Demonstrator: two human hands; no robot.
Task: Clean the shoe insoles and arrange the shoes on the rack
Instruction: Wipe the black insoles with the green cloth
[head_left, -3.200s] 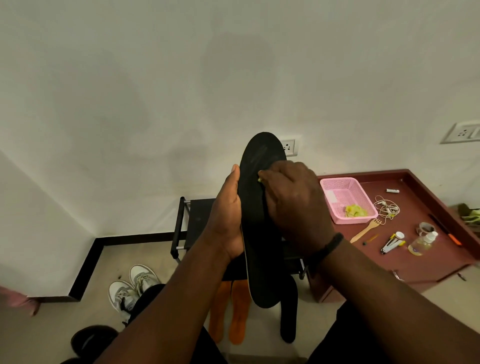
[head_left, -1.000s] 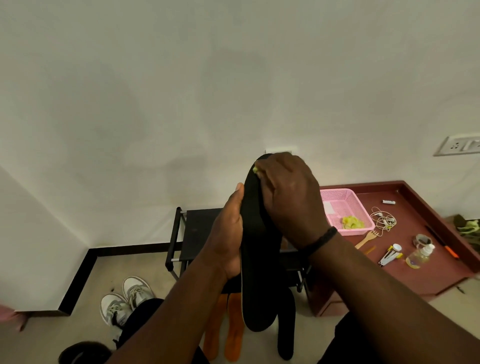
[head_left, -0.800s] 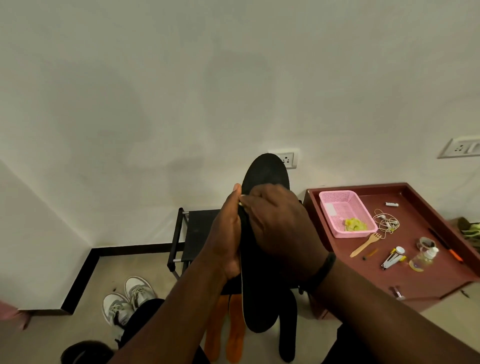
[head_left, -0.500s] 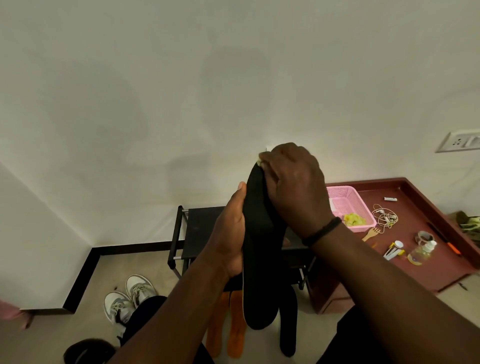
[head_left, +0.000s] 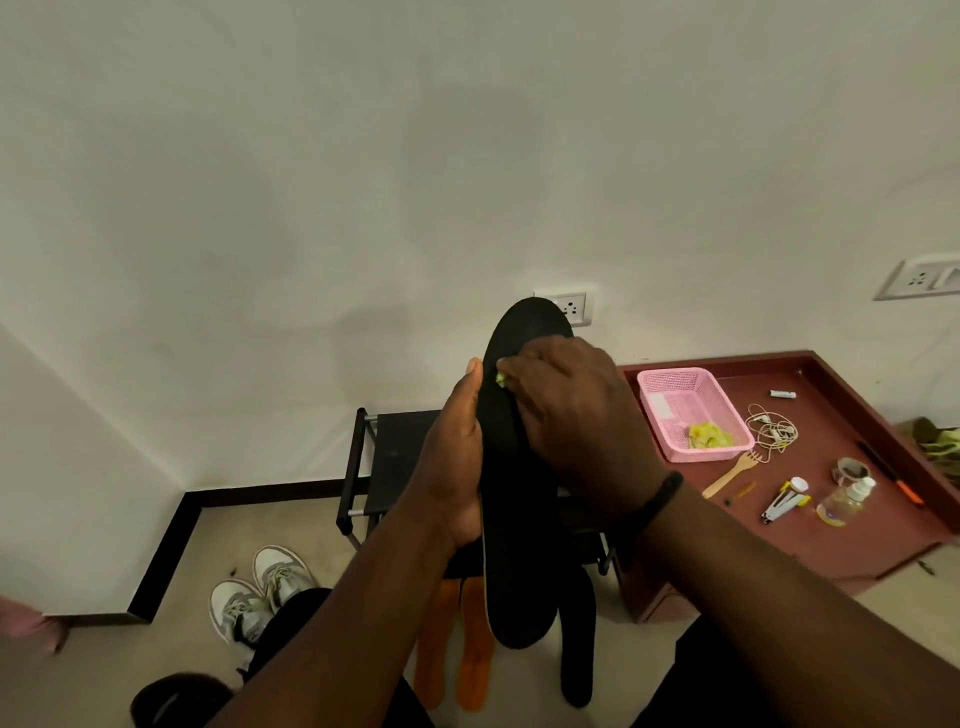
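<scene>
At centre frame the left hand (head_left: 452, 467) clasps the upright black insole (head_left: 514, 519) along its edge. The right hand (head_left: 576, 415) pinches a yellow-green cloth (head_left: 501, 379) against its upper face. The insole looks light and bendy, best held mid-length.

Both forearms raised at chest height; left hand (head_left: 451, 457) upright, thumb extended upward, fingers wrapped round the black insole (head_left: 511, 467); right hand (head_left: 576, 415) knuckles-up, fingers curled, pressing a yellow-green scrap (head_left: 501, 379) against it; dark band on right wrist.
</scene>
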